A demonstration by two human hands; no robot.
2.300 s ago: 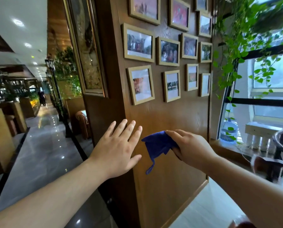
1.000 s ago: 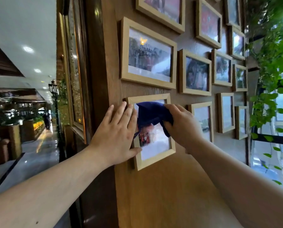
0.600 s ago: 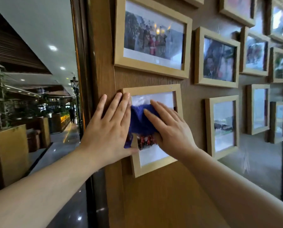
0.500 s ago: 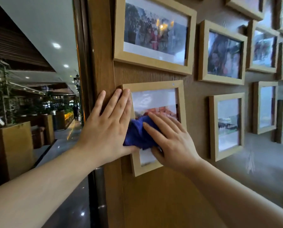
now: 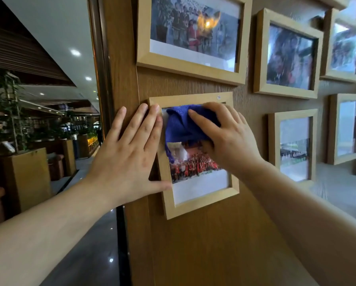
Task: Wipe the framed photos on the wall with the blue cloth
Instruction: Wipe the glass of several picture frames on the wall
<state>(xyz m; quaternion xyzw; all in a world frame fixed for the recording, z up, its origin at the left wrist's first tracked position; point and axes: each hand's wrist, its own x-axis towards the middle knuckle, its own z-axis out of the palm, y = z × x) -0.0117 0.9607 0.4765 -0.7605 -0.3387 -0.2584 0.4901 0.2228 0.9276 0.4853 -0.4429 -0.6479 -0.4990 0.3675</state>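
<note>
A light wooden framed photo (image 5: 202, 200) hangs low on the brown wooden wall, at its left edge. My right hand (image 5: 227, 141) presses the blue cloth (image 5: 180, 125) flat against the upper part of its glass. A corner of the cloth hangs down over the picture. My left hand (image 5: 127, 157) lies flat with fingers spread on the frame's left side and the wall, its thumb on the glass. Several other framed photos hang around: a large one (image 5: 190, 67) above, another (image 5: 286, 54) to its right.
More frames (image 5: 292, 145) run off to the right along the wall. The wall's corner edge (image 5: 111, 79) is just left of my left hand. Beyond it a long hall with planters (image 5: 26, 174) and a glossy floor stretches away.
My right hand has slid the blue cloth up from the lower middle of the glass to its top. My left hand has stayed on the frame's left side. The camera has moved closer.
</note>
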